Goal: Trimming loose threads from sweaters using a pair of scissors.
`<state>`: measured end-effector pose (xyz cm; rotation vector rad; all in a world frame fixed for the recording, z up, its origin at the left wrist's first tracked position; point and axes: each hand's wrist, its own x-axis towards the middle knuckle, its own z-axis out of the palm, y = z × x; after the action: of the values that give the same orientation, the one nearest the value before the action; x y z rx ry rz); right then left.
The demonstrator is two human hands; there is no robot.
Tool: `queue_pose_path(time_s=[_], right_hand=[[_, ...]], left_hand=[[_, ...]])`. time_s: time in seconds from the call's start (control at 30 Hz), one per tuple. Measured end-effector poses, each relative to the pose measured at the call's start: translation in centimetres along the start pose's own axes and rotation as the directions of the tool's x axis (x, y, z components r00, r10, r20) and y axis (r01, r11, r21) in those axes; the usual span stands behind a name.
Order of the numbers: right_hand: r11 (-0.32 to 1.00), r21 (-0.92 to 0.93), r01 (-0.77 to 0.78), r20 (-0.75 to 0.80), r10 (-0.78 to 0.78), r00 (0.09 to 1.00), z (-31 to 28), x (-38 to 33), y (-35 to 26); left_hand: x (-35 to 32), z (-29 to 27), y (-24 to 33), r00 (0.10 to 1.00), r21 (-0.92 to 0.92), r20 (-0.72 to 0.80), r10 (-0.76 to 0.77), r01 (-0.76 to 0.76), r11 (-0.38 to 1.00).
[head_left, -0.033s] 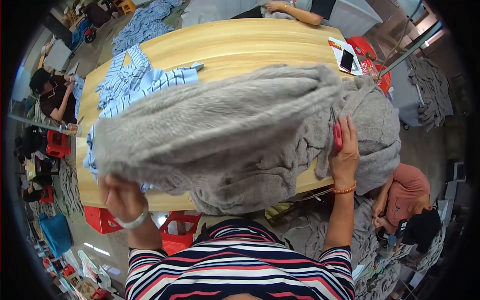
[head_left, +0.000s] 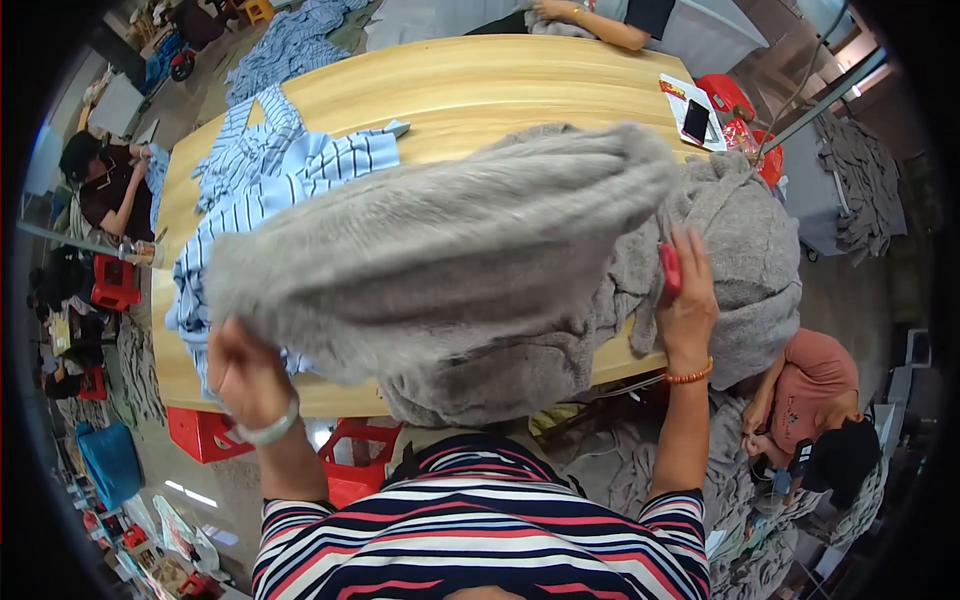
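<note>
A fluffy grey garment point(head_left: 450, 230) is stretched across above the table, blurred by motion. My left hand point(head_left: 248, 378) is closed on its lower left corner, though the fingertips are partly hidden by the cloth. My right hand point(head_left: 688, 300) is wrapped round red-handled scissors point(head_left: 671, 270), beside the garment's right end; the blades do not show clearly now. Under and right of the raised cloth lies more grey fluffy fabric point(head_left: 490, 385), with a large heap point(head_left: 745, 260) past my right hand. Blue striped cloth point(head_left: 270, 215) lies on the left, partly covered by the garment.
The wooden table point(head_left: 480, 85) carries a phone point(head_left: 695, 122) on a white packet at the far right. Red stools point(head_left: 205, 435) stand at the near edge. Co-workers sit at left point(head_left: 110, 185) and lower right point(head_left: 815, 400); another person's arm point(head_left: 610, 30) rests across the table.
The garment's left end and my left hand have shifted slightly right and upward, uncovering more blue striped cloth. My right hand has hardly moved; the scissors' metal tip no longer shows.
</note>
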<state>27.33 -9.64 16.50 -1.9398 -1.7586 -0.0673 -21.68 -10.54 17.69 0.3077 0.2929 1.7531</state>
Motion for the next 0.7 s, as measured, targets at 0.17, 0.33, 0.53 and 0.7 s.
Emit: queue_pose_path(time_s=[0.17, 0.33, 0.53, 0.7], right_hand=[[0.996, -0.019, 0.082, 0.414, -0.067, 0.908, 5.3, -0.4, 0.6], [0.997, -0.073, -0.010, 0.591, 0.052, 0.805, 7.9, -3.5, -1.1], [0.996, -0.030, -0.085, 0.634, 0.085, 0.768, 8.1, -5.7, -1.7], [0.994, 0.082, -0.073, 0.568, 0.014, 0.823, 9.3, -7.4, -1.7]], left_hand=[[2.2, -12.1, -7.4, 0.779, 0.481, -0.607, 0.160, 0.200, 0.854], [-1.7, -14.9, -13.5, 0.941, 0.885, 0.280, -0.190, -0.330, -0.329], [3.0, -14.2, -19.4, 0.642, 0.585, 0.530, -0.554, -0.750, -0.308], [6.2, -17.5, -22.2, 0.505, 0.447, 0.410, -0.759, -0.837, -0.315]])
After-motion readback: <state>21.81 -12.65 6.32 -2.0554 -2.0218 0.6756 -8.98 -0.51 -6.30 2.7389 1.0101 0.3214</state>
